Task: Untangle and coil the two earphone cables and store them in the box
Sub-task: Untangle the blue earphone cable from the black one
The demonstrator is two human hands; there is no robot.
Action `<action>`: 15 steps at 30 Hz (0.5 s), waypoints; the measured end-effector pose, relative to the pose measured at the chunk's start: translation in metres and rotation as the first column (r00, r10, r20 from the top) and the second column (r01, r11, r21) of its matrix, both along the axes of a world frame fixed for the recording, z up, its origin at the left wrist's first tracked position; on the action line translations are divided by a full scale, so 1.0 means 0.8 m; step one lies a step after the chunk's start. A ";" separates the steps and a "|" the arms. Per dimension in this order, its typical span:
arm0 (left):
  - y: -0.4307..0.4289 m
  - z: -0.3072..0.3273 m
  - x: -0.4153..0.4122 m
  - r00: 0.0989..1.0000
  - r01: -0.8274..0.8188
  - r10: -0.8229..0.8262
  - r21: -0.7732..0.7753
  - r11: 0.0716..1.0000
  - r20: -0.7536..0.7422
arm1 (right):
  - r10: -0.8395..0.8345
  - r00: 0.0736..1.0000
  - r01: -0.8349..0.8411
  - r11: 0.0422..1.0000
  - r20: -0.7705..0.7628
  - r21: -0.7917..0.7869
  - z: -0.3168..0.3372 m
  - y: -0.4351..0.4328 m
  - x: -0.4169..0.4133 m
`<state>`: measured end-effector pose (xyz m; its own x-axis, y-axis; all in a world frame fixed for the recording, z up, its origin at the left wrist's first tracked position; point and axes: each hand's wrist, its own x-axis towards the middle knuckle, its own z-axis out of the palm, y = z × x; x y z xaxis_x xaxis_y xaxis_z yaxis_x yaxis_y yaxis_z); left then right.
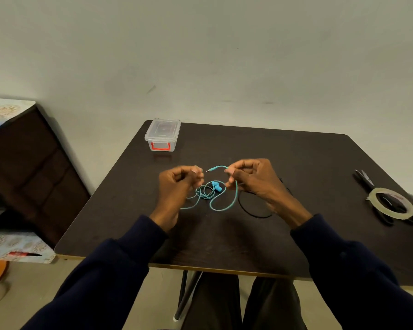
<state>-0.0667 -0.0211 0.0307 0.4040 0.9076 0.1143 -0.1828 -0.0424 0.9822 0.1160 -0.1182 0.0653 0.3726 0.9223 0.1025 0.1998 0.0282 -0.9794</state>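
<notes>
Dark-sleeved hands (179, 184) (253, 179) pinch thin, looped teal cable (206, 192).

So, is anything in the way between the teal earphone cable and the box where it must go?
Nothing lies on the table between the teal cable and the box. But the lid is on the box, its red latch down, so it blocks the way in. The scissors and the tape lie off to the right.

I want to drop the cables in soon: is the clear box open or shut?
Shut. The lid sits flat on the box, and the red latch lies against its front wall.
</notes>
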 end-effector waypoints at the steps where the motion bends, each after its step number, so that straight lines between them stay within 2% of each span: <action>1: 0.005 0.007 0.000 1.000 -0.001 0.002 -0.036 0.999 0.014 | 0.011 1.000 -0.011 1.000 0.000 0.010 0.002 -0.001 0.002; 4: 0.015 0.029 0.004 0.978 0.191 -0.198 -0.102 0.976 -0.063 | 0.041 0.995 -0.042 0.999 0.090 0.007 0.006 0.002 0.006; 6: 0.018 0.043 0.005 0.913 0.363 -0.374 -0.096 0.927 -0.163 | 0.048 0.974 -0.056 0.998 0.220 0.030 0.010 0.005 0.006; 9: 0.020 0.062 0.007 0.843 0.477 -0.470 -0.039 0.878 -0.262 | 0.022 0.943 -0.064 0.991 0.331 0.117 0.019 0.006 0.004; 12: 0.025 0.071 0.010 0.824 0.488 -0.498 -0.109 0.866 -0.269 | -0.003 0.955 -0.051 0.984 0.295 0.173 0.023 0.008 0.004; 15: 0.026 0.073 0.011 0.774 0.568 -0.610 -0.239 0.788 -0.171 | -0.024 0.953 -0.053 0.968 0.302 0.243 0.023 0.010 0.006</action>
